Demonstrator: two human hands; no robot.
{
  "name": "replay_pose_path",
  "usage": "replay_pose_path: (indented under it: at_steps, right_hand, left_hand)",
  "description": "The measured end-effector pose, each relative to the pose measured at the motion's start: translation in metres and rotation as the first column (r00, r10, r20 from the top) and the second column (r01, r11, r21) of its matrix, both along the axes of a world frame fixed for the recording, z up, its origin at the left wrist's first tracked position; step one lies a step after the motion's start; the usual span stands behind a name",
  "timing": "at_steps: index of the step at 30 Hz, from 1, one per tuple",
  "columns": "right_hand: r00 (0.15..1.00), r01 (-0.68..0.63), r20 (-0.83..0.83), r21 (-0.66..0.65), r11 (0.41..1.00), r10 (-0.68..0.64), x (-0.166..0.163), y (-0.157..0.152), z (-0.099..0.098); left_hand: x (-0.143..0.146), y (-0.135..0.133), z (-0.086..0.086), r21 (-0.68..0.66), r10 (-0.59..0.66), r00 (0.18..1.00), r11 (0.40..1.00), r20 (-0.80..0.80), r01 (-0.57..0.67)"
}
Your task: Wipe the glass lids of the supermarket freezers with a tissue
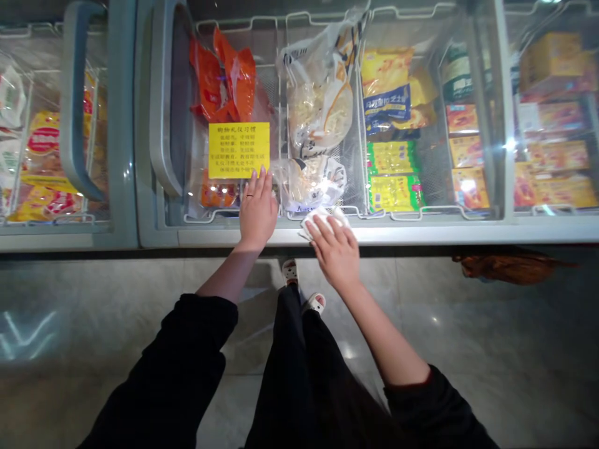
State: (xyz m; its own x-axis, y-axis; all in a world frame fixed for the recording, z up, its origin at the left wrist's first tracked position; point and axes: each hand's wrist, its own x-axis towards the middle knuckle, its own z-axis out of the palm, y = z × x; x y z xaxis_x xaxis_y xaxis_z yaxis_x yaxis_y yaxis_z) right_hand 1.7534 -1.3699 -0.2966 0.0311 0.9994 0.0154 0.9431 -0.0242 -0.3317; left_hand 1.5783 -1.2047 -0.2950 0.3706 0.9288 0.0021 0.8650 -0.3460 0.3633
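My left hand (259,211) lies flat on the glass lid of a chest freezer, fingers stretched out, its fingertips at the lower edge of a yellow sign (238,149) with printed characters. To the right, my right hand (337,249) presses a folded white cloth (327,221) against the glass near the freezer's front rim (421,234). Its fingers rest spread over the cloth. Under the glass, just beyond the cloth, lie clear bags of pale food (318,115). Orange-red bags (224,78) sit beneath and behind the sign.
A grey lid handle (163,100) curves up left of the sign, with another handle (77,100) farther left. Wire baskets inside hold yellow packets (386,81), green-edged packs (393,159) and small boxes (468,153). A brown object (510,267) lies on the floor at right.
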Motion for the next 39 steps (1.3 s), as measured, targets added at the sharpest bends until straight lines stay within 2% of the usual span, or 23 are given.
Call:
replay_pose_path:
  at_steps: [3,4,6,7,10,13,15,17,19,21,23,25,27,29,31,32,34,36,39]
  right_hand:
    - [0.967,0.254,0.002,0.062,0.965,-0.255,0.029,-0.025,-0.011]
    - [0.951,0.31,-0.01,0.068,0.948,-0.31,0.028,-0.029,-0.014]
    - [0.941,0.337,-0.033,0.042,0.94,-0.336,0.006,-0.027,-0.017]
    - [0.954,0.298,-0.036,0.023,0.954,-0.298,-0.013,-0.023,-0.018]
    - [0.997,0.059,-0.041,-0.037,0.998,-0.06,-0.073,-0.003,-0.017]
    - [0.996,-0.073,-0.047,-0.055,0.996,0.07,-0.095,0.007,-0.015]
    - [0.993,-0.107,-0.047,-0.058,0.993,0.104,-0.08,0.002,-0.015]
    - [0.996,-0.079,-0.046,-0.071,0.994,0.076,-0.052,-0.009,-0.016]
    - [0.998,0.035,-0.046,-0.07,0.997,-0.038,-0.025,-0.02,-0.018]
    - [0.977,0.203,-0.061,-0.033,0.979,-0.204,-0.012,-0.026,-0.022]
    - [0.93,0.358,-0.094,0.023,0.933,-0.355,-0.016,-0.025,-0.026]
    - [0.911,0.402,-0.122,0.054,0.914,-0.394,-0.031,-0.018,-0.03]
    - [0.947,0.301,-0.134,0.059,0.952,-0.291,-0.043,-0.013,-0.031]
    - [0.986,0.106,-0.136,0.051,0.993,-0.099,-0.042,-0.014,-0.028]
    - [0.992,-0.021,-0.123,0.036,0.999,0.025,-0.025,-0.023,-0.024]
    - [0.993,-0.029,-0.111,0.026,0.999,0.032,-0.012,-0.029,-0.023]
    - [0.994,0.083,-0.079,0.009,0.997,-0.082,0.016,-0.041,-0.021]
    - [0.965,0.256,-0.058,0.006,0.967,-0.255,0.036,-0.045,-0.022]
    - [0.903,0.427,-0.055,-0.016,0.904,-0.427,0.037,-0.029,-0.021]
  left_hand:
    - [0.001,0.0,-0.001,-0.001,0.024,0.999,1.0,0.034,-0.024]
    - [0.002,0.0,-0.002,-0.008,0.026,0.999,1.0,0.047,-0.025]
    - [0.002,0.0,-0.002,-0.026,0.028,0.997,0.999,0.07,-0.026]
    - [0.002,0.0,-0.002,-0.033,0.031,0.996,0.999,0.079,-0.029]
    - [-0.001,0.002,-0.003,-0.053,0.038,0.995,0.998,0.091,-0.034]
    - [-0.006,0.006,-0.006,-0.071,0.023,0.994,0.997,0.105,-0.016]
    - [-0.009,0.008,-0.009,-0.064,0.008,0.993,0.998,0.117,-0.001]
    - [-0.011,0.01,-0.013,-0.049,-0.001,0.992,0.999,0.129,0.007]
    - [-0.011,0.01,-0.015,-0.042,-0.004,0.99,0.999,0.14,0.01]
    - [-0.01,0.009,-0.016,-0.038,0.002,0.99,0.999,0.144,0.004]
    - [-0.008,0.006,-0.013,-0.029,0.004,0.991,1.0,0.133,0.0]
    - [-0.005,0.001,-0.009,-0.018,-0.015,0.994,1.0,0.104,0.017]
    - [0.001,-0.004,-0.004,-0.012,-0.049,0.996,0.999,0.068,0.05]
    - [0.01,-0.01,-0.002,-0.006,-0.063,0.997,0.998,0.053,0.064]
    - [0.022,-0.015,-0.003,-0.002,-0.064,0.995,0.998,0.07,0.065]
    - [0.029,-0.018,-0.004,-0.001,-0.058,0.995,0.998,0.086,0.058]
    - [0.041,-0.022,-0.009,0.0,-0.032,0.993,0.999,0.111,0.032]
    - [0.05,-0.026,-0.012,0.006,0.007,0.993,1.0,0.116,-0.008]
    - [0.055,-0.028,-0.014,0.023,0.028,0.994,0.999,0.106,-0.03]
